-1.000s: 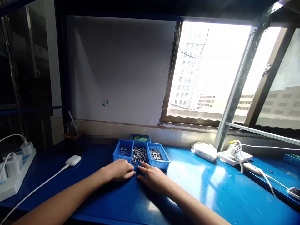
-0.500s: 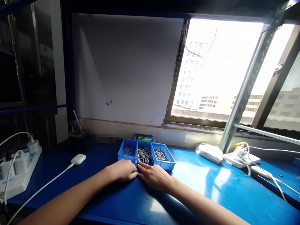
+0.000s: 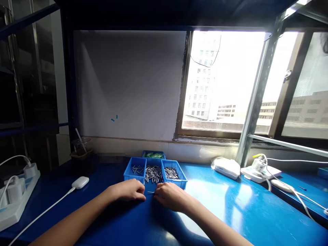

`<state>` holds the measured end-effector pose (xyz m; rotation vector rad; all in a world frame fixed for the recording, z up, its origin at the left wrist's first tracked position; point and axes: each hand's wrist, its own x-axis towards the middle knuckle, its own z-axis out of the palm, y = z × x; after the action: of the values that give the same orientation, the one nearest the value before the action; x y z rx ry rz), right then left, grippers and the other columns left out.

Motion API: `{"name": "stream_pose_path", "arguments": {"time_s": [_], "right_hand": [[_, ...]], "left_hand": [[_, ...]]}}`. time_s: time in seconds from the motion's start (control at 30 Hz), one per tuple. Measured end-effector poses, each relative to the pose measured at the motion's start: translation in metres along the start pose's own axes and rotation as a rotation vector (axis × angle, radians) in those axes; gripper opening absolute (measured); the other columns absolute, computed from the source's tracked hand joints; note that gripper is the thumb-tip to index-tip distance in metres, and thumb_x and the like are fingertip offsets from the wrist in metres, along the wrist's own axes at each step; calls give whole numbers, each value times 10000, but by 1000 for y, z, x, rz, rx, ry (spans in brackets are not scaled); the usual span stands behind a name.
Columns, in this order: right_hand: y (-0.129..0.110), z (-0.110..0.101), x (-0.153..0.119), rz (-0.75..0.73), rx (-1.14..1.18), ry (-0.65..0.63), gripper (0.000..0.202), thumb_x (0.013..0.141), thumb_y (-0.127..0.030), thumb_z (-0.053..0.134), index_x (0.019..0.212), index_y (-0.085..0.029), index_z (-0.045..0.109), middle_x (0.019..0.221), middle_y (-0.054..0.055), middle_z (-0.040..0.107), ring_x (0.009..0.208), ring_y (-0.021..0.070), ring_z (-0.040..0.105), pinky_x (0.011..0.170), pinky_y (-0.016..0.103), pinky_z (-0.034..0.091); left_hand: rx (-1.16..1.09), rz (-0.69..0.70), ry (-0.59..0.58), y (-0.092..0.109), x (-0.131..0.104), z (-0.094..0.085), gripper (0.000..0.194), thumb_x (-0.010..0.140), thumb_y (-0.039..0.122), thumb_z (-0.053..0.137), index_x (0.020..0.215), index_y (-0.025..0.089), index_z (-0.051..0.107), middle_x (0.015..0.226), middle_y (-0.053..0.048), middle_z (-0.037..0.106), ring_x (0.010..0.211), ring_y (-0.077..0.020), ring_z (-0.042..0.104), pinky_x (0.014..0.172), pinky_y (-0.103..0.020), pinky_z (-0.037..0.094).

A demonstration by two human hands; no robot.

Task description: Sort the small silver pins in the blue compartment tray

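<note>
Thin silver metal pins that look like pop rivets lie in a loose pile [image 3: 153, 174] between two blue bins. My right hand [image 3: 170, 194] is closed in a pinch just in front of the pile. A single rivet [image 3: 150, 192] sticks out leftward from its fingertips. To the left, my left hand [image 3: 129, 190] rests with curled fingers before the left bin [image 3: 128, 175], its thumb toward the rivet; whatever those fingers hold is hidden. A few rivets [image 3: 137, 169] lie in that bin, and many more [image 3: 171, 173] fill the right bin [image 3: 181, 183].
Behind stands another blue bin [image 3: 145, 153] with green packets. A white earbud case [image 3: 80, 182] on a cable and a power strip [image 3: 19, 200] lie left. A drink cup [image 3: 81, 150] stands back left. At right are a white device [image 3: 227, 168] and a second power strip [image 3: 261, 173].
My right hand has gone from fingers stretched at the pile's edge to a pinch with a rivet showing. A wider gap separates the hands. The camera view has shifted slightly.
</note>
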<state>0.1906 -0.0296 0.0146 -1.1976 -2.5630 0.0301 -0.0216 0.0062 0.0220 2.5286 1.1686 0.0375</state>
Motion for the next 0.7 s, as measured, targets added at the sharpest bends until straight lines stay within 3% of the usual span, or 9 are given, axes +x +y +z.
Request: {"name": "stream_pose_path", "arguments": {"time_s": [0.03, 0.1, 0.23, 0.3, 0.37, 0.47, 0.57, 0.7], "right_hand": [[-1, -2, 0, -32, -45, -58, 169, 814, -174, 561, 748, -154, 715, 820, 84, 708, 706, 198, 635, 620, 258, 452], [-3, -7, 1, -56, -89, -138, 191, 839, -184, 541, 768, -143, 713, 821, 80, 695, 697, 180, 623, 602, 248, 432], [-1, -10, 1, -40, -40, -198, 117, 824, -205, 583, 874, -166, 681, 855, 38, 678, 729, 157, 610, 593, 220, 409], [-1, -11, 1, -27, -10, -201, 146, 816, -138, 557, 921, -166, 654, 846, 34, 676, 723, 158, 607, 586, 224, 406], [-1, -11, 1, -39, 14, -192, 196, 821, -74, 502, 925, -168, 638, 829, 41, 674, 707, 158, 601, 583, 232, 404], [-1, -9, 1, -71, 1, -168, 234, 838, -56, 452, 911, -193, 627, 827, 45, 668, 687, 154, 588, 583, 244, 396], [-1, -5, 1, -85, -28, -162, 220, 820, -58, 460, 902, -192, 613, 813, 39, 659, 664, 155, 579, 570, 254, 384], [2, 0, -3, -70, 6, -101, 209, 800, -64, 458, 915, -170, 598, 848, 43, 659, 697, 160, 587, 585, 249, 393]], "left_hand": [[-87, -23, -57, -2, 1, -2, 122, 754, 309, 664, 800, 196, 670, 701, 10, 629, 630, -151, 576, 478, -194, 343], [-204, -28, -162, -8, 1, -8, 270, 644, 308, 760, 882, 212, 675, 738, 27, 620, 630, -138, 560, 482, -184, 360], [-247, 53, -306, -13, -3, -15, 559, 498, 325, 845, 1019, 245, 660, 766, 35, 612, 653, -143, 549, 493, -185, 372], [-221, 80, -255, -11, -5, -14, 532, 547, 368, 820, 1040, 250, 660, 783, 26, 614, 671, -150, 555, 514, -192, 383], [-178, 85, -149, -7, -6, -12, 385, 659, 386, 742, 1009, 240, 677, 790, 13, 618, 672, -151, 558, 527, -198, 390], [-131, 87, -44, 0, -6, -6, 193, 762, 251, 599, 924, 213, 696, 730, 8, 618, 634, -143, 561, 521, -195, 389], [-127, 109, -16, 4, -5, -1, 211, 772, 155, 515, 896, 199, 679, 671, 11, 615, 601, -138, 565, 515, -188, 386], [-131, 140, 25, 7, -6, 0, 232, 839, 177, 445, 973, 208, 631, 642, 14, 596, 570, -137, 555, 512, -190, 375]]}}
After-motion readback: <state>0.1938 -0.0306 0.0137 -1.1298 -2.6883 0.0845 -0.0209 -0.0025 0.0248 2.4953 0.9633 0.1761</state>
